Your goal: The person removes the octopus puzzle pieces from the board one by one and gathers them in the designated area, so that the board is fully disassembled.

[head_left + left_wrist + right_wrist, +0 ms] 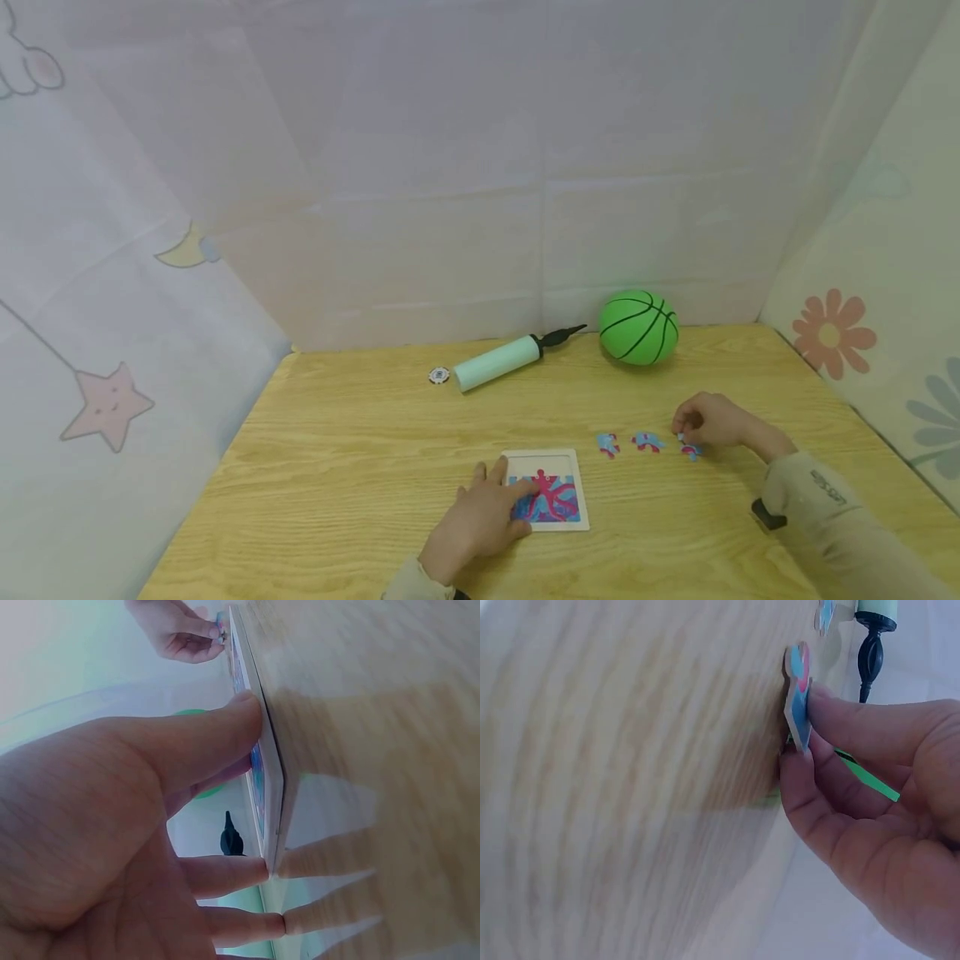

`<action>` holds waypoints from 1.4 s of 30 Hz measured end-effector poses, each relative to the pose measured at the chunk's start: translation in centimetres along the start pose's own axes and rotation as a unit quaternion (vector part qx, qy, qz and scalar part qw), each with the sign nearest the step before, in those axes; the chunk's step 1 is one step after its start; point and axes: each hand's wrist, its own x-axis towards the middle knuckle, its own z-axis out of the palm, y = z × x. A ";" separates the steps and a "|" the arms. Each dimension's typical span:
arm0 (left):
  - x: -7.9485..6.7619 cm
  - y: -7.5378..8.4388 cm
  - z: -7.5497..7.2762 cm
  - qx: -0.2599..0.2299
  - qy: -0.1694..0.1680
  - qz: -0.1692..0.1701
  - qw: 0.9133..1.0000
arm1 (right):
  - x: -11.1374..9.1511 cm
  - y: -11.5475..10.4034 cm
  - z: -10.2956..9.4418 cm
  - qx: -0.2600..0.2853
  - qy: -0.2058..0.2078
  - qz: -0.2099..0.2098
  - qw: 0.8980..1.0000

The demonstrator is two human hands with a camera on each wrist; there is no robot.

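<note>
A square puzzle board with a pale frame lies on the table, its lower part filled with a pink octopus picture on blue. My left hand rests over the board's left side, fingers spread; in the left wrist view the thumb touches the frame's edge. To the right, my right hand pinches a blue and pink puzzle piece between thumb and fingers, tilted up at the tabletop. Two loose puzzle pieces, one nearer the board and another beside it, lie between the board and that hand.
At the back of the wooden table lie a mint-green hand pump with a black nozzle and a green ball with black lines. A poker chip is left of the pump. Printed cloth walls stand behind and at both sides.
</note>
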 end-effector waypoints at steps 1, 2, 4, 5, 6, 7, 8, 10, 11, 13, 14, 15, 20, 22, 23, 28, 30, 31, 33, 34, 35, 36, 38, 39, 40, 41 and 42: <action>0.0 0.0 0.0 0.000 0.000 0.000 1.000 | 0.0 0.0 0.1 0.002 0.003 0.002 1.000; 0.0 0.0 0.0 0.000 0.000 0.000 1.000 | -0.1 0.0 0.1 0.002 0.005 0.001 1.000; 0.0 0.0 0.0 0.000 0.000 0.000 1.000 | -0.1 0.0 0.2 0.004 0.009 0.002 1.000; 0.1 0.0 0.0 0.000 0.000 0.000 1.000 | -0.1 0.1 0.2 0.005 0.011 0.001 1.000; 0.1 -0.1 0.0 -0.001 0.000 -0.001 1.000 | -0.1 0.1 0.3 0.005 0.012 -0.002 1.000; 0.1 -0.1 -0.1 -0.001 0.000 -0.001 1.000 | 0.0 0.1 0.3 0.006 0.013 0.000 1.000; 0.1 -0.1 -0.1 0.000 0.000 -0.001 1.000 | 0.0 0.2 0.3 0.004 0.014 -0.001 1.000; 0.2 -0.1 -0.1 0.000 0.001 -0.001 1.000 | 0.0 0.3 0.3 0.003 0.014 -0.001 1.000; 0.2 -0.1 -0.1 0.000 0.002 -0.001 1.000 | 0.1 0.3 0.3 0.003 0.014 0.002 1.000; 0.2 -0.1 -0.1 0.002 0.003 -0.001 1.000 | 0.1 0.4 0.4 0.003 0.013 0.006 1.000; 0.2 -0.1 -0.1 0.002 0.003 -0.001 1.000 | 0.1 0.4 0.4 0.003 0.011 0.006 1.000; 0.2 -0.1 -0.1 0.001 0.004 -0.001 1.000 | 0.1 0.4 0.4 0.005 0.012 0.008 1.000; 0.2 -0.2 -0.2 -0.006 0.006 0.002 1.000 | 0.1 0.1 0.1 0.009 0.029 0.016 0.999; 0.2 -0.2 -0.2 -0.009 0.008 0.003 1.000 | 0.2 -0.3 0.0 0.004 0.042 0.018 0.999; 0.2 -0.2 -0.2 -0.011 0.008 0.003 1.000 | 0.2 -0.5 -0.1 0.001 0.048 0.017 0.999; 0.2 -0.2 -0.2 -0.025 0.008 -0.001 1.000 | 0.7 -1.9 -0.2 -0.005 0.068 -0.005 0.998; 0.2 -0.2 -0.2 -0.030 0.006 -0.007 1.000 | 1.0 -2.6 -0.1 -0.005 0.074 -0.024 0.997; 0.2 -0.2 -0.2 -0.027 0.007 -0.010 1.000 | 1.3 -2.9 0.1 -0.004 0.076 -0.035 0.996; 0.2 -0.2 -0.2 -0.019 0.012 -0.016 1.000 | 1.8 -3.7 0.4 -0.003 0.079 -0.052 0.996; 0.2 -0.2 -0.2 -0.013 0.017 -0.016 1.000 | 2.1 -4.1 0.6 -0.003 0.080 -0.061 0.995; 0.2 -0.2 -0.2 -0.004 0.022 -0.015 1.000 | 2.4 -4.5 0.8 0.001 0.077 -0.067 0.995; 0.2 -0.2 -0.2 0.006 0.027 -0.013 1.000 | 2.7 -5.0 1.1 0.005 0.074 -0.075 0.994; 0.2 -0.2 -0.2 0.022 0.038 -0.007 0.999 | 3.3 -6.1 1.6 0.025 0.058 -0.080 0.995; 0.2 -0.2 -0.2 0.030 0.042 -0.003 0.999 | 3.6 -6.7 1.9 0.038 0.047 -0.080 0.995; 0.2 -0.2 -0.2 0.036 0.045 0.000 0.998 | 4.0 -7.2 2.3 0.044 0.039 -0.086 0.995; 0.2 -0.2 -0.2 0.043 0.048 0.003 0.998 | 4.3 -7.8 2.6 0.055 0.027 -0.086 0.994; 0.2 -0.2 -0.2 0.045 0.049 0.005 0.998 | 4.7 -8.4 2.9 0.061 0.016 -0.087 0.994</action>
